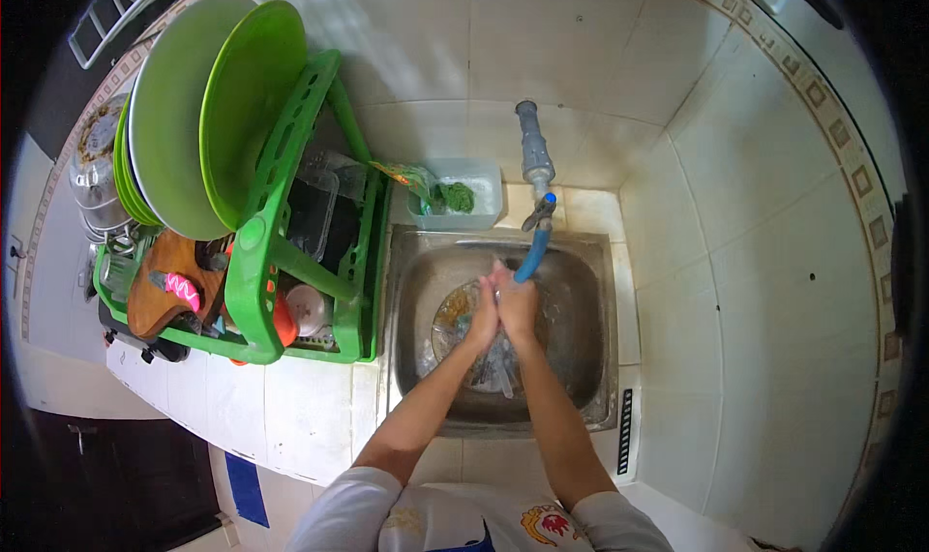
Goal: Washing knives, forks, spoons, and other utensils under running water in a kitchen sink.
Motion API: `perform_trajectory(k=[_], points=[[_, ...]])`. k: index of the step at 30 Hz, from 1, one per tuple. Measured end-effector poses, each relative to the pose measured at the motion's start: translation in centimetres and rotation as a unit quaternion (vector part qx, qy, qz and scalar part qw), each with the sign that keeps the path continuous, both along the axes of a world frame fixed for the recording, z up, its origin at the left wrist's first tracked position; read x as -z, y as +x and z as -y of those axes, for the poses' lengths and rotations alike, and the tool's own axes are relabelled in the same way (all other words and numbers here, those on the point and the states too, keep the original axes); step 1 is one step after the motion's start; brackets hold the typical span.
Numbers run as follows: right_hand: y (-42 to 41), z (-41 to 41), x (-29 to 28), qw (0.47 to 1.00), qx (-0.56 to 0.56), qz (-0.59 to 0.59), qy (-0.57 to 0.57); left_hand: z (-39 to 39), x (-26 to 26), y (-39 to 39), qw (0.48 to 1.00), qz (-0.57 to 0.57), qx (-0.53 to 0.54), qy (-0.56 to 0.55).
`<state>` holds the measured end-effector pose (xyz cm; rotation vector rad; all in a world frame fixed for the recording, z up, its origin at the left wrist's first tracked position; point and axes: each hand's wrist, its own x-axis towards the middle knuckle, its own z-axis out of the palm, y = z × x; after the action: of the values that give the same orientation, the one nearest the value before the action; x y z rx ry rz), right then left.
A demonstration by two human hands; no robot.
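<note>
My left hand (483, 318) and my right hand (518, 311) are pressed together over the stainless steel sink (584, 320), palms towards each other. Whatever may be between the palms is hidden. Just above my right hand ends a blue hose (534, 256), fitted to a tap (542, 212) with a blue-marked handle. Below my hands, a round vessel (444, 318) sits in the basin, partly covered by my wrists. Water and some clear items (502, 372) show in it, too blurred to name.
A green dish rack (250, 291) stands left of the sink, holding large green plates (254, 109), a wooden board (163, 298) and a pink-handled knife (181, 291). Behind the sink sits a plastic container (485, 193) with a green scouring pad (457, 197). A tiled wall (784, 262) rises at the right.
</note>
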<state>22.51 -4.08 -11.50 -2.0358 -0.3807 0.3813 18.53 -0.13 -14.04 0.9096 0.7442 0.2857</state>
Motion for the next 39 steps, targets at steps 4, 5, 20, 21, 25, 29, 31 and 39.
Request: perform_trajectory(k=[4,5,20,21,25,29,31,39], points=[[-0.3,-1.3,2.6,0.891,0.119,-0.265,0.349,-1.8,1.7,-0.6,0.873,-0.073,0.128,0.466],[-1.2,-1.6,2.1,0.850,0.115,-0.281,0.430,-2.3,0.6,-0.6,0.874,-0.076,0.128,0.464],[0.0,0.1,1.8,0.874,0.080,-0.258,0.403,-0.8,1.9,-2.7,0.849,-0.025,0.174,0.499],[-0.1,0.3,1.6,0.866,0.070,-0.307,0.388,-0.9,1.7,-2.4,0.848,-0.024,0.173,0.500],[-1.4,-2.9,1.5,0.792,0.160,-0.202,0.554,-0.6,1.6,-2.2,0.865,-0.077,0.203,0.453],[-0.2,-1.2,-2.4,0.926,0.051,-0.337,0.161,-0.6,2.1,-3.7,0.878,-0.007,0.166,0.449],[0.0,-0.7,0.2,0.912,0.054,-0.348,0.209,-1.1,2.6,-3.0,0.786,-0.186,0.294,0.511],[-0.2,-0.8,-0.6,0.954,0.098,-0.268,0.096,0.8,4.0,-3.9,0.893,-0.012,0.108,0.436]])
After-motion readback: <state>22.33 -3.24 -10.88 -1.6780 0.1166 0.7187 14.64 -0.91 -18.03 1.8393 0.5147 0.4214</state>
